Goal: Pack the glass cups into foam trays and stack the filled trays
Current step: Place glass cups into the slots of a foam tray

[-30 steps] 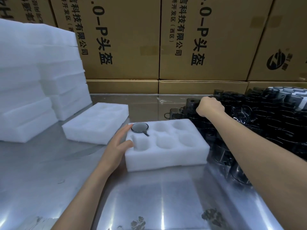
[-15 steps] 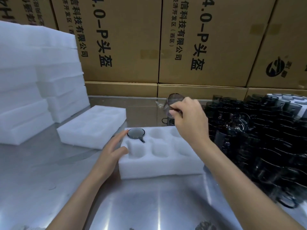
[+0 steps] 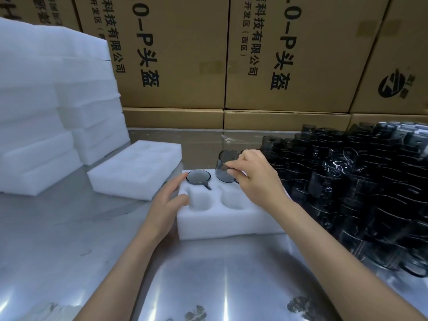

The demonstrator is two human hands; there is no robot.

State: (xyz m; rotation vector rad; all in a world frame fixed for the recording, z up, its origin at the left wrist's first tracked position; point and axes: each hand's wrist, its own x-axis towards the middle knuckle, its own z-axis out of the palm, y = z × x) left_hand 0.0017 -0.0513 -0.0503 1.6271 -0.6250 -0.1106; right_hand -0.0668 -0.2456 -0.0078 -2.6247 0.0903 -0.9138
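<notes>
From the head camera, the right hand (image 3: 254, 179) pinches a smoky glass cup (image 3: 225, 166) by its side and handle. The cup hangs just over the back middle hole of the foam tray (image 3: 229, 222) on the shiny worktop (image 3: 220, 274). The left hand (image 3: 166, 200) lies open, with fingers straight, against the tray's 9 o'clock side. One packed cup (image 3: 198, 177) already sits in the back hole at 10 o'clock.

The glass is probably hard, smooth and easy to break, so it should go down slowly and straight. The handle looks like a good place to hold. The foam is probably soft and very light, so it may slide unless held.

More dark cups (image 3: 359, 188) are piled at 3 o'clock. An empty tray (image 3: 136, 172) lies at 10 o'clock.
</notes>
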